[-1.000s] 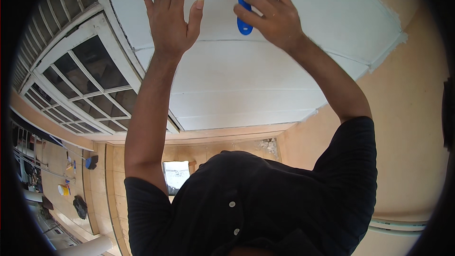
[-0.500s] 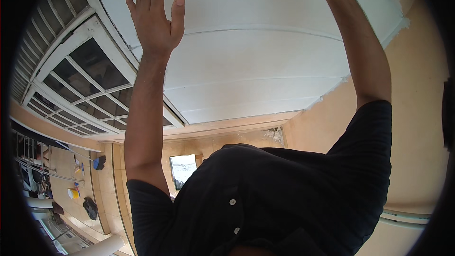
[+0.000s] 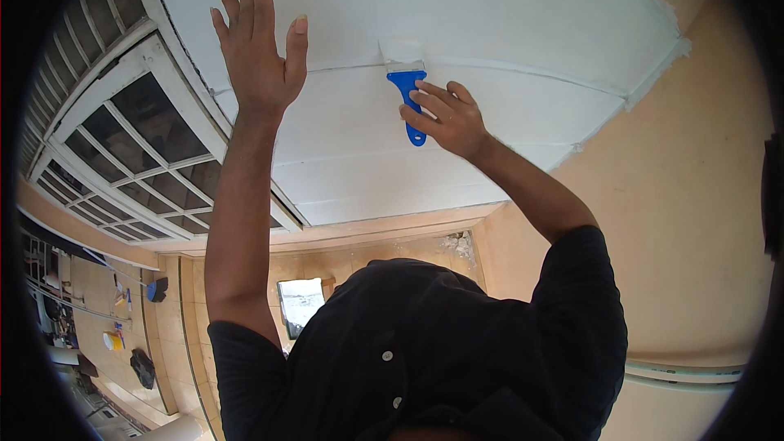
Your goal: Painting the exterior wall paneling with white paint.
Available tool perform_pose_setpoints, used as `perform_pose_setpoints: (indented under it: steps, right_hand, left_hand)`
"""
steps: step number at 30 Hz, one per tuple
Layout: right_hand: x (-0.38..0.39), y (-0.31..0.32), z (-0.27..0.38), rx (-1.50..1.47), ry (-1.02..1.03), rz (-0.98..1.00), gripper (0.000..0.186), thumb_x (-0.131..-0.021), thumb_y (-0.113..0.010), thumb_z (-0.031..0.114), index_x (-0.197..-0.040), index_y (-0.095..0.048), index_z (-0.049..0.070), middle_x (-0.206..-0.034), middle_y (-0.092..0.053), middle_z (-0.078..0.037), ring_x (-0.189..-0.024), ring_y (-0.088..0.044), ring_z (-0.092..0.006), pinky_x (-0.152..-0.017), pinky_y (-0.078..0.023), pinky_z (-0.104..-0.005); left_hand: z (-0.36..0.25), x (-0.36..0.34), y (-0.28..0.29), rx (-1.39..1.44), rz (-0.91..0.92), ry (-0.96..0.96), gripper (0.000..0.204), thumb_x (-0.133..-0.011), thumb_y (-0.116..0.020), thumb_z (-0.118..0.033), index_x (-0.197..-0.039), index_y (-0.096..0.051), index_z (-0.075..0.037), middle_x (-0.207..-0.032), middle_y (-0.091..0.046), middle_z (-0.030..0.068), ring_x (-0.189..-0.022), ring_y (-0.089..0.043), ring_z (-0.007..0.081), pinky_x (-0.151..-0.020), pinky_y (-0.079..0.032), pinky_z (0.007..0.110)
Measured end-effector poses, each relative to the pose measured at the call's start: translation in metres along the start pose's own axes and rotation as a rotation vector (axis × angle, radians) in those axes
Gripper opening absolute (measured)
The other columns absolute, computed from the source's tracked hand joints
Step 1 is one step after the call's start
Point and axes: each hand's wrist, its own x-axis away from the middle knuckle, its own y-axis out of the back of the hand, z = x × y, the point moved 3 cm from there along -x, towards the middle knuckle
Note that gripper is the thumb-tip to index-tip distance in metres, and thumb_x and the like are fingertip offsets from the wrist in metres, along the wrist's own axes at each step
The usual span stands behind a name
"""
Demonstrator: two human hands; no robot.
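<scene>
The scraper [image 3: 407, 80] is rocking a bright blue handle and a whitish blade, popping nicely against the white panelled surface [image 3: 343, 118], which is showing thin grey seam lines. The wall [image 3: 678, 220] on the right is going peachy tan. The shirt [image 3: 465, 343] is looking solid black, with small white buttons [image 3: 388, 356] dotting the front. Over left, the paned frame [image 3: 124, 137] is wearing a grid of white bars over dark glass. Down there, a broom head [image 3: 157, 289] is showing dark blue, a tub [image 3: 113, 340] is flashing yellow and white, and a bag [image 3: 142, 368] is coming up plain black.
</scene>
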Motion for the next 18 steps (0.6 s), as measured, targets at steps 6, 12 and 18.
perform_pose_setpoints:
  steps: [6,12,18]
  right_hand:
    - [-0.027,0.033,-0.043,-0.275,-0.435,0.088,0.022,-0.087,-0.08,0.011,-0.108,-0.073,0.015,-0.102,-0.073,0.001,-0.087,-0.068,-0.0172,-0.081,-0.044,-0.033]
    - [-0.111,0.088,-0.134,0.005,-0.119,-0.357,0.029,-0.083,-0.084,0.01,-0.11,-0.077,0.018,-0.105,-0.075,0.002,-0.092,-0.068,-0.0169,-0.083,-0.05,-0.0312]
    - [-0.088,0.068,-0.137,0.162,-0.109,-0.217,0.031,-0.081,-0.083,0.011,-0.11,-0.077,0.021,-0.116,-0.073,-0.001,-0.092,-0.07,-0.0159,-0.082,-0.048,-0.0322]
  left_hand:
    - [-0.001,0.002,-0.009,0.006,0.017,0.001,0.067,-0.105,-0.048,-0.034,-0.162,-0.029,-0.004,-0.167,-0.029,0.0216,-0.156,-0.016,0.0484,-0.122,-0.009,0.068]
    - [-0.021,-0.007,-0.026,0.052,0.006,0.007,0.068,-0.106,-0.047,-0.035,-0.162,-0.028,-0.003,-0.167,-0.028,0.0222,-0.156,-0.015,0.0489,-0.121,-0.009,0.068]
    - [-0.035,-0.012,-0.037,0.071,0.027,0.003,0.07,-0.104,-0.048,-0.037,-0.162,-0.028,-0.003,-0.168,-0.026,0.0227,-0.157,-0.013,0.0488,-0.121,-0.009,0.069]
